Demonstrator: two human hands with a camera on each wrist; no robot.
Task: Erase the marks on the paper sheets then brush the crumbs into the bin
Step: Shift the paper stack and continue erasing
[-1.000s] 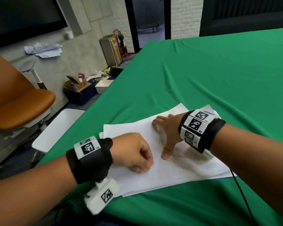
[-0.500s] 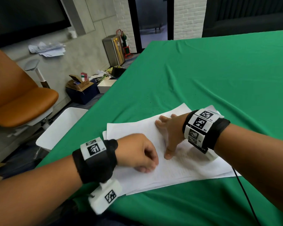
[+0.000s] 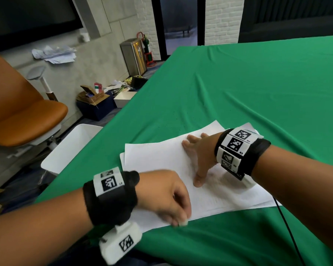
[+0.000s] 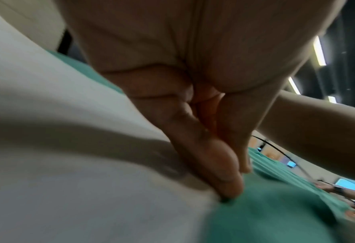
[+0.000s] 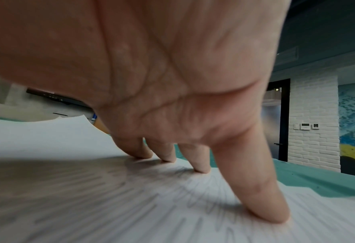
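A stack of white paper sheets lies on the green tablecloth. Faint grey pencil marks show on the top sheet. My right hand rests flat on the paper with its fingers spread and pressing down. My left hand is curled at the sheet's near edge and pinches a small white eraser against the paper. In the left wrist view the curled fingers meet the paper at its edge, and the eraser is hidden there.
A white bin stands on the floor beside the table's left edge. An orange chair stands further left. Tiny dark specks dot the cloth beyond the paper. A black cable runs down from my right wrist.
My left hand with the eraser has slid toward me, from the middle of the sheet to its near edge. The right hand stays pressed on the paper.
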